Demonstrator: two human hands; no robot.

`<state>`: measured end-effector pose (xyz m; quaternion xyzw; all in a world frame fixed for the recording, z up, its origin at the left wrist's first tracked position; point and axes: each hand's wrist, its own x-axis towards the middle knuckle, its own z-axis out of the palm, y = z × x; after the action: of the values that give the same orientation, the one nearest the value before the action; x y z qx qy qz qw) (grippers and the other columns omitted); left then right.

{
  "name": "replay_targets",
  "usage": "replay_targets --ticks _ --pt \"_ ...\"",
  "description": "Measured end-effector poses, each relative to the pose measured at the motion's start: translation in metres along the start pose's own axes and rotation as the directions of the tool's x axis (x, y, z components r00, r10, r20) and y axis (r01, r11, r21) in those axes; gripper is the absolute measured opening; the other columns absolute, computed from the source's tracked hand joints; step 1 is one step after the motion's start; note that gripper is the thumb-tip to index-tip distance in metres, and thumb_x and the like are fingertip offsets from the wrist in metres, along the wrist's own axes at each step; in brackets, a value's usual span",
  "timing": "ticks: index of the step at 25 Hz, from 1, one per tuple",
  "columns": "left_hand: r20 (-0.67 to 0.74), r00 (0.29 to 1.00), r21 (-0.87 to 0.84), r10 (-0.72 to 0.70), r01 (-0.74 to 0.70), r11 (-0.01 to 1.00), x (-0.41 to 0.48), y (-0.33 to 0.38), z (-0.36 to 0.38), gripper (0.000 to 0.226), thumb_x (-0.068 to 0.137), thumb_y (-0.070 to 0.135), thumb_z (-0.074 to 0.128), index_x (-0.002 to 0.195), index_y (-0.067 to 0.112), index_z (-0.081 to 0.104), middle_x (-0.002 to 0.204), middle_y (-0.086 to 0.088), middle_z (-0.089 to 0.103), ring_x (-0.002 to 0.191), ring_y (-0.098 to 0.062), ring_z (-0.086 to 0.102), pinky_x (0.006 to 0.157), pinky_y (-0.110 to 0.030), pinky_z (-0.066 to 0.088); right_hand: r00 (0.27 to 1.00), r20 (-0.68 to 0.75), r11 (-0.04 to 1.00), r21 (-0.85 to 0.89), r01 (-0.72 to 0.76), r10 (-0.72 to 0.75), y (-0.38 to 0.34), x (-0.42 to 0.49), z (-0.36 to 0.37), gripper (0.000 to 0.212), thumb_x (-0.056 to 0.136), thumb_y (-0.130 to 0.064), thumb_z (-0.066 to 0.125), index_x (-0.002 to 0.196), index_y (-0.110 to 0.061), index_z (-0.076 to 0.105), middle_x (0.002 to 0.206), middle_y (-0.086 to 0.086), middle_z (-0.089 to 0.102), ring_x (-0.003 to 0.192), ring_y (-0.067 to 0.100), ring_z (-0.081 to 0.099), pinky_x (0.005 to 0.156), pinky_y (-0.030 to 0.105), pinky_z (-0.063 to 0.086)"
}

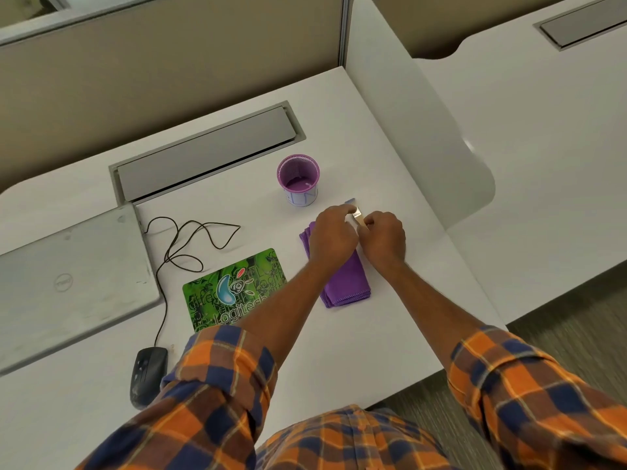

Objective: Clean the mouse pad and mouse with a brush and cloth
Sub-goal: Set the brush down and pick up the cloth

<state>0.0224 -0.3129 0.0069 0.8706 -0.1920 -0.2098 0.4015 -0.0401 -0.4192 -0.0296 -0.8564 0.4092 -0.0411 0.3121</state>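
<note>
A green printed mouse pad lies on the white desk, partly under my left forearm. A black wired mouse rests near the front edge to its left. A folded purple cloth lies right of the pad. Above the cloth's far end my left hand and my right hand meet around a small brush; only its metal ferrule and pale tip show between the fingers. My right hand grips the handle, and my left fingers touch the tip.
A purple mesh cup stands just beyond the hands. A shut silver laptop lies at the left, with the mouse cable looped beside it. A grey cable hatch sits at the back. A white divider bounds the right.
</note>
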Motion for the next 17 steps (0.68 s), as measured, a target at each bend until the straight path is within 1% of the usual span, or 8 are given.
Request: replay_targets --ticks 2,4,6,8,10,12,15,17 --pt "0.003 0.998 0.085 0.067 -0.067 0.994 -0.004 -0.007 0.002 0.042 0.093 0.0 0.057 0.127 0.015 0.076 0.128 -0.005 0.076 0.122 -0.026 0.066 0.1 -0.04 0.053 1.0 -0.016 0.999 -0.031 0.013 -0.013 0.0 0.0 0.002 0.021 0.102 -0.024 0.071 0.101 -0.004 0.077 0.102 0.012 0.073 0.088 0.028 0.068 0.067 0.032 0.044" --pt "0.026 0.993 0.185 0.114 -0.116 0.976 -0.007 -0.014 0.003 0.043 0.093 -0.001 0.058 0.13 0.014 0.074 0.128 -0.005 0.075 0.121 -0.028 0.065 0.101 -0.043 0.055 0.999 -0.026 0.997 -0.077 0.019 -0.021 -0.001 0.0 0.004 0.017 0.103 -0.021 0.07 0.102 -0.005 0.077 0.103 0.013 0.072 0.09 0.028 0.068 0.066 0.031 0.043" --pt "0.05 0.988 0.249 0.147 -0.155 0.956 -0.012 -0.022 0.004 0.043 0.094 0.0 0.06 0.132 0.015 0.074 0.131 -0.005 0.074 0.124 -0.028 0.064 0.103 -0.046 0.055 0.999 -0.024 0.993 -0.113 0.032 -0.034 -0.003 -0.001 0.004 0.018 0.104 -0.021 0.07 0.104 -0.005 0.077 0.104 0.014 0.072 0.092 0.029 0.069 0.067 0.033 0.048" --pt "0.068 0.982 0.295 0.179 -0.191 0.936 -0.016 -0.027 0.004 0.043 0.095 0.0 0.062 0.133 0.016 0.074 0.14 -0.007 0.071 0.133 -0.028 0.061 0.109 -0.049 0.053 0.999 -0.016 0.99 -0.137 0.044 -0.047 -0.004 -0.002 0.004 0.019 0.104 -0.021 0.07 0.108 -0.004 0.077 0.107 0.015 0.073 0.095 0.031 0.069 0.07 0.035 0.052" --pt "0.11 0.971 0.367 0.213 -0.239 0.899 -0.021 -0.031 0.003 0.044 0.096 0.002 0.062 0.136 0.018 0.073 0.152 -0.009 0.063 0.143 -0.029 0.055 0.115 -0.05 0.05 0.999 -0.005 0.988 -0.145 0.048 -0.049 -0.005 -0.004 0.002 0.019 0.104 -0.019 0.071 0.112 -0.003 0.076 0.111 0.017 0.073 0.099 0.032 0.069 0.072 0.036 0.052" --pt "0.131 0.961 0.408 0.244 -0.277 0.87 -0.026 -0.035 0.002 0.043 0.097 0.005 0.063 0.137 0.019 0.072 0.16 -0.011 0.054 0.149 -0.031 0.048 0.117 -0.05 0.047 0.998 -0.003 0.986 -0.155 0.054 -0.055 -0.007 -0.008 -0.001 0.023 0.104 -0.021 0.071 0.117 -0.003 0.075 0.115 0.017 0.072 0.103 0.033 0.068 0.077 0.039 0.055" --pt "0.076 0.959 0.376 0.274 -0.282 0.883 -0.037 -0.042 -0.004 0.042 0.1 0.006 0.061 0.14 0.016 0.07 0.169 -0.014 0.041 0.158 -0.035 0.037 0.122 -0.051 0.039 0.996 -0.017 0.984 -0.155 0.089 -0.093 -0.012 -0.021 -0.004 0.03 0.104 -0.026 0.07 0.126 -0.006 0.072 0.121 0.016 0.071 0.109 0.033 0.066 0.084 0.041 0.056" --pt "0.044 0.963 0.402 0.265 -0.259 0.878 -0.046 -0.049 -0.008 0.046 0.102 0.008 0.06 0.147 0.013 0.063 0.174 -0.016 0.031 0.162 -0.036 0.028 0.127 -0.052 0.032 0.992 0.002 0.981 -0.142 0.128 -0.129 -0.013 -0.036 -0.004 0.037 0.106 -0.032 0.068 0.135 -0.01 0.069 0.128 0.013 0.071 0.114 0.031 0.066 0.089 0.04 0.057"
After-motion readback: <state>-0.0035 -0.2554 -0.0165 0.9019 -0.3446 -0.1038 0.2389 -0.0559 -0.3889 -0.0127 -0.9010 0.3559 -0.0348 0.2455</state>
